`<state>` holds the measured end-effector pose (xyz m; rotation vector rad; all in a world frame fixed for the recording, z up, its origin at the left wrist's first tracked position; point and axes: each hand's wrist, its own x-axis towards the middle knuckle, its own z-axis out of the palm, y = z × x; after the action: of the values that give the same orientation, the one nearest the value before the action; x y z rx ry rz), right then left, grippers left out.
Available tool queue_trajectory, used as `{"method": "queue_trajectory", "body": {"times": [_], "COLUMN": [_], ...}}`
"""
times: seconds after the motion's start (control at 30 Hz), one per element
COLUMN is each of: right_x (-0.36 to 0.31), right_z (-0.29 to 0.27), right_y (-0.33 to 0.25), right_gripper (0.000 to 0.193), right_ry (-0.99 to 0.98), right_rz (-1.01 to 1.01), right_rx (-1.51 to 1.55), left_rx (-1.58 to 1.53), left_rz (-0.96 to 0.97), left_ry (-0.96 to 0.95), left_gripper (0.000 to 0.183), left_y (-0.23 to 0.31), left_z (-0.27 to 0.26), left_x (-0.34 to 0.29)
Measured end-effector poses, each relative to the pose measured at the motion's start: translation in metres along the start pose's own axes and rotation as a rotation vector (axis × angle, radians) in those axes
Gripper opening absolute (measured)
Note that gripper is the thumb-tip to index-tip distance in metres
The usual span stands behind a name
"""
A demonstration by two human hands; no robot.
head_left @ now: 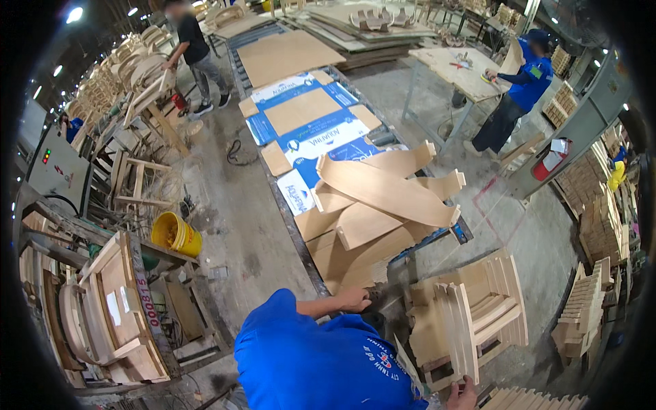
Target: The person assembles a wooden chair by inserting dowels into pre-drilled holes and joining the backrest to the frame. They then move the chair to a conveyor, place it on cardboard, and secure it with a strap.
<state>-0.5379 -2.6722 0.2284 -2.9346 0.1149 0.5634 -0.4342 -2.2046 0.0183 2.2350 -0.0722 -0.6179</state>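
Note:
My left hand (354, 298) rests by the near end of the roller conveyor, fingers curled next to a small dark thing I cannot make out. Low on the right, my right hand (463, 395) grips the near end of a pale wooden strip (456, 335). That strip lies along a stack of slatted wooden pieces (495, 314). Beyond my left hand, several curved wooden panels (389, 188) lie crossed over one another on cardboard. Under and past them, a flattened blue and white carton (307, 123) is spread along the conveyor.
A yellow bucket (176, 234) and a wooden frame rack (123, 307) stand left. One person (195, 51) in black handles wood at far left; another person (526, 78) in blue works by a table (444, 68). A grey post (574, 130) and stacked wood (581, 307) stand right.

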Motion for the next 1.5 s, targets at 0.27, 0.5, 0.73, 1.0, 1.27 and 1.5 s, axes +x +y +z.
{"method": "queue_trajectory", "body": {"times": [0.27,0.5,0.73,1.0,1.27,1.5], "right_x": [-0.036,-0.057,-0.052,-0.018,0.052,0.148], "right_z": [-0.038,-0.016,0.100,0.205,0.245,0.275], "right_y": [-0.126,-0.211,-0.325,-0.653,-0.884,-1.129], "right_gripper": [0.048,0.047,0.046,0.046,0.054,0.055], "right_ry": [0.061,-0.052,-0.219,-0.493,-0.636,-0.601], "right_rz": [-0.177,-0.247,-0.098,-0.644,-0.927,-1.154], "right_rx": [0.013,0.156,0.320,0.281,-0.292,-0.426], "left_rx": [0.071,-0.046,-0.234,-0.309,-0.610,-1.057], "left_rz": [-0.303,-0.545,-0.698,-0.984,-1.106,-1.271], "left_ry": [-0.044,0.122,0.389,0.547,0.940,0.632], "left_gripper": [0.048,0.043,0.040,0.043,0.047,0.037], "left_y": [-0.114,-0.227,-0.320,-0.454,-0.539,-0.575], "left_z": [-0.038,-0.066,-0.124,-0.226,-0.299,-0.344], "left_x": [-0.155,-0.256,-0.359,-0.484,-0.519,-0.528]}}
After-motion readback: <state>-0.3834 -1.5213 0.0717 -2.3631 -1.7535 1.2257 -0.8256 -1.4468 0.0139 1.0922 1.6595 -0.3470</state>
